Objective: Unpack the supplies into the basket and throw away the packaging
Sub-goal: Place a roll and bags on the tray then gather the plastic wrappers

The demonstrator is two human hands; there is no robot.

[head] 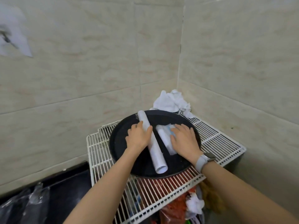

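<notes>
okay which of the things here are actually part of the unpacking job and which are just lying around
Job:
long white roll, gripped by left hand
short white roll in wrapping, under right hand
black round tray

Lying about:
crumpled white cloth
wire rack
plastic bags

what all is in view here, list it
long roll: 1, white, on tray under left hand
short roll: 1, white, on tray under right hand
tray: 1, black, round, on rack
rack: 1, white wire, in tiled corner
cloth: 1, white, crumpled, behind tray
bags: clear plastic, lower left
watch: 1, white, right wrist
left hand: grips long roll
right hand: flat on short roll
</notes>
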